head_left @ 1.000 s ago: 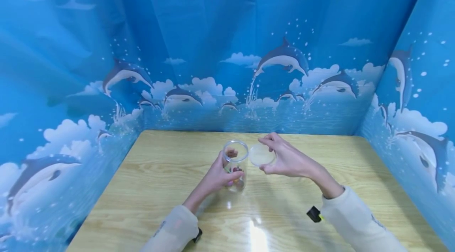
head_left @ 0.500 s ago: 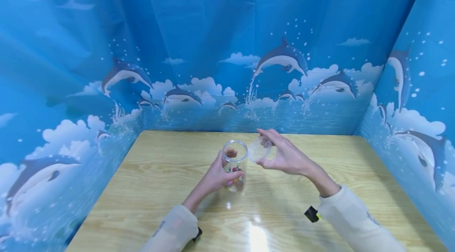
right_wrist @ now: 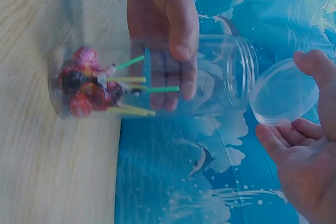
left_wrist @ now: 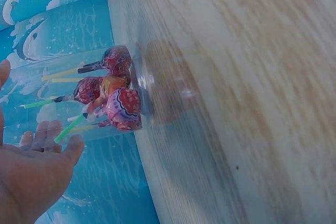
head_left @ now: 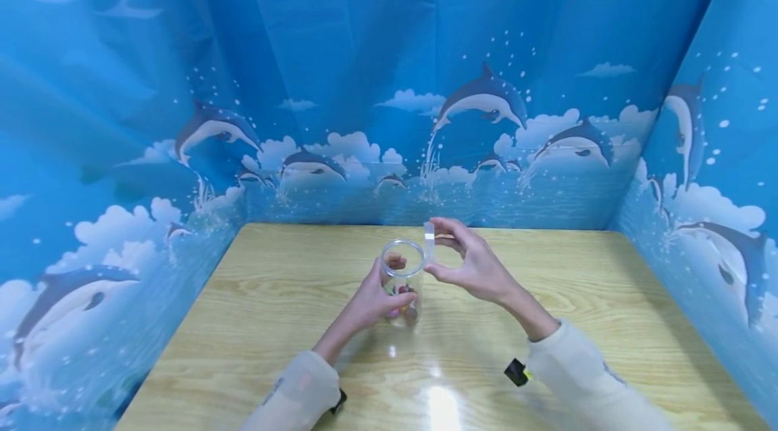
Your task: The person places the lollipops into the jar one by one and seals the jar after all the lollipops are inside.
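Note:
A clear plastic jar [head_left: 404,282] stands upright on the table with its mouth uncovered. Several wrapped lollipops [left_wrist: 122,103] lie heads down at its bottom, their green and yellow sticks pointing up. My left hand [head_left: 367,299] grips the jar from the left, thumb in front and fingers behind. In my right hand [head_left: 477,265] a translucent round lid [right_wrist: 286,93] is pinched by the edge between thumb and fingers. The lid [head_left: 429,240] stands nearly on edge beside the jar's rim at the right. Whether lid and rim touch, I cannot tell.
The wooden table [head_left: 261,323] extends around both hands. A blue curtain [head_left: 340,80] printed with dolphins encloses the back and both sides. Black devices [head_left: 517,372] are worn near the cuffs of the light sleeves.
My right hand has moved slightly left and turned the lid from facing the camera to edge-on, closer to the jar's rim. The left hand and jar have stayed put.

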Tool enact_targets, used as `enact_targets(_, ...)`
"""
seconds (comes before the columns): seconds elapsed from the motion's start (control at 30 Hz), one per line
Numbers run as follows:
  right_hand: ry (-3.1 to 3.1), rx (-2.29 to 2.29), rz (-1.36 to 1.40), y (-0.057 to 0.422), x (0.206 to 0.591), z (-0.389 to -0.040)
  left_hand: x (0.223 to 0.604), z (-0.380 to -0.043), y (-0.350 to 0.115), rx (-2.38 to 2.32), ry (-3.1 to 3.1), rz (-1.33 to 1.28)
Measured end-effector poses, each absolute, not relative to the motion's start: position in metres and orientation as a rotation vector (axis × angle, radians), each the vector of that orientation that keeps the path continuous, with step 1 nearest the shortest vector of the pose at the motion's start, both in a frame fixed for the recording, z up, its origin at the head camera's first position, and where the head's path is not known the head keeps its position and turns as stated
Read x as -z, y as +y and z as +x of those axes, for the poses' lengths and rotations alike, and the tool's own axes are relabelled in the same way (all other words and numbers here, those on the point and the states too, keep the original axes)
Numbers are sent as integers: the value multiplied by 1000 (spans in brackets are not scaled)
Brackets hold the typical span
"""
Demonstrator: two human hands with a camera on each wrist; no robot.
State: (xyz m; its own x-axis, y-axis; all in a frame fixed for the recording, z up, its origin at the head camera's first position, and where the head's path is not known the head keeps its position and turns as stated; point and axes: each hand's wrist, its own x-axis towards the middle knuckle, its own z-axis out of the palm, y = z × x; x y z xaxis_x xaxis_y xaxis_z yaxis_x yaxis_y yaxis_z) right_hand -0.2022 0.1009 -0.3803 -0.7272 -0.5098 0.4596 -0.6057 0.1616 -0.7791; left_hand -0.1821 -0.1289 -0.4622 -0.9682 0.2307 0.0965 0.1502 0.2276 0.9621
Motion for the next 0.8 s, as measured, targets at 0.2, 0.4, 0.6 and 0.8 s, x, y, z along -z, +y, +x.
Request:
enact_targets(0.2, -2250, -1641, 1127, 89, 386, -203, 462, -182, -129, -1871, 2416, 382)
enact_targets(0.4, -2291, -1554, 1088, 82, 389, -203, 462, -180, -130, -1856, 2420, 383)
enact_targets(0.6, -2301, -1539, 1082, 76, 392, -205, 462, -179, -130, -1850, 2408, 370)
enact_targets(0.8, -2310, -1552, 1056, 71, 394, -206, 463, -179, -131, -1839, 2422, 372)
